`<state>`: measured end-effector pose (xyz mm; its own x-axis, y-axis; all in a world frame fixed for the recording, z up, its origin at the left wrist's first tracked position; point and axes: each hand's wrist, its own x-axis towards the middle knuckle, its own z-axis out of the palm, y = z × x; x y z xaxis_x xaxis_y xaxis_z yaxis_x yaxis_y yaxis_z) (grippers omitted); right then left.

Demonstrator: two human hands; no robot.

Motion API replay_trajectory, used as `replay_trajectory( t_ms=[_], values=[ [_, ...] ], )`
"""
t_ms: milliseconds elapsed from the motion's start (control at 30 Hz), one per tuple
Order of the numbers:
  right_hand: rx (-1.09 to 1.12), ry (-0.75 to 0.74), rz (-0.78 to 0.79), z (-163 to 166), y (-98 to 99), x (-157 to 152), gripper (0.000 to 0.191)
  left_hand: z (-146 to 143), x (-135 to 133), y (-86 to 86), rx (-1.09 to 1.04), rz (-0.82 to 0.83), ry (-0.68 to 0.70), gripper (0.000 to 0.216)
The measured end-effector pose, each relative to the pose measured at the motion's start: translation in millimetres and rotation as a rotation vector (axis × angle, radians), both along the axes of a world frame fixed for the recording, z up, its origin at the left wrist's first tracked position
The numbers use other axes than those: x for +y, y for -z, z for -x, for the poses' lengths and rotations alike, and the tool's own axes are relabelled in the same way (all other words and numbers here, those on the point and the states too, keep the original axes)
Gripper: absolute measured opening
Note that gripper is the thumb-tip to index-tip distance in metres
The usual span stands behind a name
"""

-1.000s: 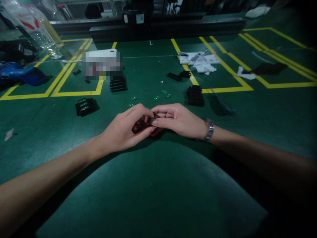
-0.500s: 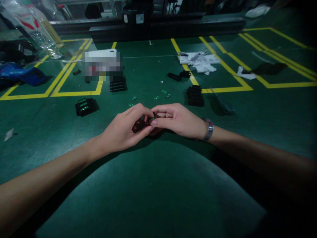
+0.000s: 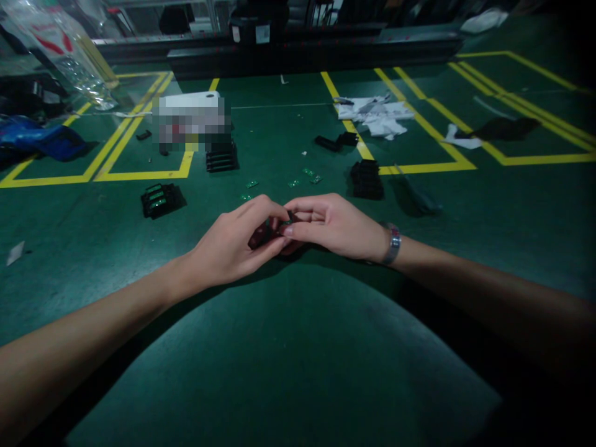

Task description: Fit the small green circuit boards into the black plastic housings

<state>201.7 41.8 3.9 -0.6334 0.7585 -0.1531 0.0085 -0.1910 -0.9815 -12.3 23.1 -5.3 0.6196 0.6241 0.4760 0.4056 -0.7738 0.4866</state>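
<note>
My left hand (image 3: 233, 245) and my right hand (image 3: 335, 225) meet over the middle of the green mat (image 3: 288, 347). Together their fingers pinch a small black part (image 3: 261, 234) with a bit of green chip (image 3: 285, 221) showing at its top. Most of the part is hidden by my fingers. A metal watch (image 3: 393, 243) sits on my right wrist. Just beyond my hands several small green chips (image 3: 307, 174) lie loose on the mat.
Stacks of black parts stand at the left (image 3: 161, 200), centre (image 3: 222, 156) and right (image 3: 367, 180). A white box (image 3: 190, 115), crumpled white paper (image 3: 376, 116), a blue bag (image 3: 41, 139) and a clear plastic bag (image 3: 69, 56) lie further back. Yellow lines mark the mat.
</note>
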Motion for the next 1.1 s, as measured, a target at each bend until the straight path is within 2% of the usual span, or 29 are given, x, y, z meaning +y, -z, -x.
replay_trajectory(
  t_ms=[367,1100],
  values=[
    [0.012,-0.019,-0.001,-0.6,2.6,1.2,0.026,0.1,-0.6,-0.4,0.008,-0.005,0.009,0.021],
    [0.039,-0.031,0.000,-1.1,3.9,1.7,0.019,-0.5,-0.3,-0.7,0.028,-0.005,0.010,0.021]
  ],
)
